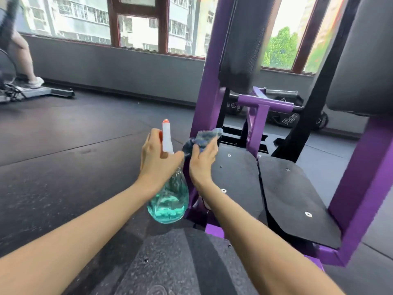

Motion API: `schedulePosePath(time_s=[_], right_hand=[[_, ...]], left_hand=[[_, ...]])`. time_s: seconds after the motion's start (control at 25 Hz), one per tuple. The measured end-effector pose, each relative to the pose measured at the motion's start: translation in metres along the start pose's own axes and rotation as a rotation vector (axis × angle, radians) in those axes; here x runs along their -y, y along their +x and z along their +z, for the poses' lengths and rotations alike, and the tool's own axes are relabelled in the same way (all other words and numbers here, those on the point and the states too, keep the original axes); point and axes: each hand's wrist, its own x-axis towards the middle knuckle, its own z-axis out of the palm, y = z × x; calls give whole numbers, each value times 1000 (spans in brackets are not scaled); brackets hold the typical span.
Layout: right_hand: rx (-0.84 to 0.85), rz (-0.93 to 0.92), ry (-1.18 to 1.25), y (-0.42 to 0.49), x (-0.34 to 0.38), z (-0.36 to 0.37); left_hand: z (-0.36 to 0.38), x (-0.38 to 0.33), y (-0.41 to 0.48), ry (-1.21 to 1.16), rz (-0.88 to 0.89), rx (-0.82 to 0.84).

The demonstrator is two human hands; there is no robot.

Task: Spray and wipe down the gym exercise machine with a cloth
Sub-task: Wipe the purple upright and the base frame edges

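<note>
Down by the bottom of the purple gym machine (pixel 361 177), a blue cloth (pixel 205 138) is being held against the purple post (pixel 209 81) by the right hand (pixel 202 160). The fingers of this hand are being curled over the cloth, which is being bunched up under them. Just to the left, a spray bottle (pixel 169 199) is being gripped round its neck by the left hand (pixel 158 158), with the fingers wrapped tight. The bottle is being held above the dark floor (pixel 63 167), with its white top and orange tip pointing up and its round clear belly, partly full of blue-green liquid, hanging below the hand. The two hands are being held very close together. Two flat black plates (pixel 234 184) with small silver bolts are being carried by the machine just to the right of the cloth. Far off at the left, near the windows (pixel 138 24), another person's leg (pixel 23 58) is being seen on a different machine (pixel 42 91).
</note>
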Motion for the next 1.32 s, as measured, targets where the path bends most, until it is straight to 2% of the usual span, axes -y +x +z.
schedulePosePath(time_s=[0.12,0.2,0.32,0.36,0.4,0.48,0.56,0.64,0.72,0.8,0.88,1.0,1.16,1.32], right_hand=[[-168,-175,53,55,51,-22],[-127,-170,-23,63,58,-20],[4,28,-18,-14,-22,-1],[53,49,-5,-35,-50,4],[69,26,-121,-29,-61,6],[6,48,-232,19,-20,-5],[-135,-50,-55,61,37,-12],[-160,-137,-21,71,58,-16],[-88,-85,-39,31,22,-4],[102,56,-123,-18,-25,1],[311,100,-292,-29,-51,-10],[387,139,-316,-18,-39,-55],[150,282,-191,-28,-37,-172],[-8,264,-426,-82,-46,-335]], left_hand=[[-12,10,7,-15,-14,27],[-18,12,12,-27,-55,27],[-27,15,19,-29,-89,-1],[-29,14,19,-29,-85,-2],[-31,14,18,-25,-73,6],[-36,17,17,-6,-67,28],[-39,24,16,-2,-87,40],[-38,26,18,4,-94,52],[-31,23,17,37,-71,74],[-20,13,14,46,-36,117],[-3,0,9,47,-4,154],[30,-21,-9,35,57,256],[85,-74,-41,-96,211,431],[146,-160,-121,-298,381,757]])
